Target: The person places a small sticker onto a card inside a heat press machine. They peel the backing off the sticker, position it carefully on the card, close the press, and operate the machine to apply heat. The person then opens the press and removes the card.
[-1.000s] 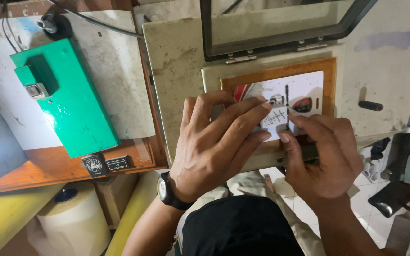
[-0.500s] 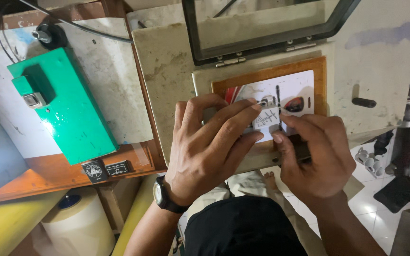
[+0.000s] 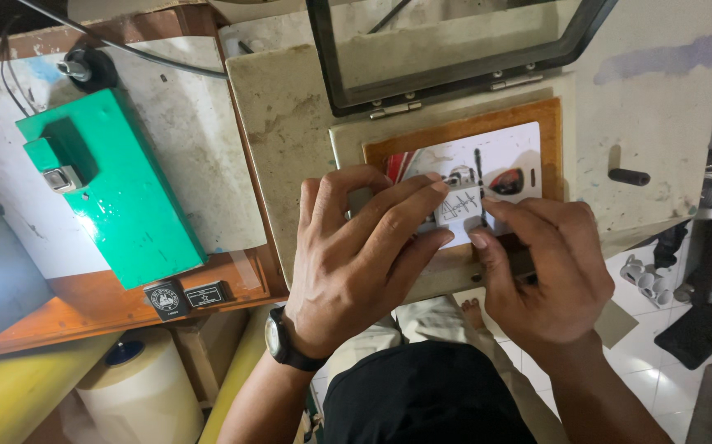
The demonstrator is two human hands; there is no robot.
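My left hand [image 3: 364, 251] lies flat with fingers spread, pressing on a white printed card [image 3: 487, 168] that rests in an orange-brown wooden frame [image 3: 549, 119] on a beige machine bed. My right hand [image 3: 545, 263] is beside it, fingertips pinching the card's lower edge next to a small pale sticker with dark lines [image 3: 459, 204]. The hands hide the lower part of the card. A black wristwatch [image 3: 283, 341] is on my left wrist.
A dark-framed glass lid [image 3: 454, 45] stands open behind the card. A green metal box [image 3: 113, 193] sits on the bench to the left, with small black badges [image 3: 187, 298] below it. A pale roll [image 3: 138, 390] stands at bottom left, a black knob [image 3: 629, 176] at right.
Both hands stay on the card with only slight finger shifts. The view has drifted a little, nothing else moved.
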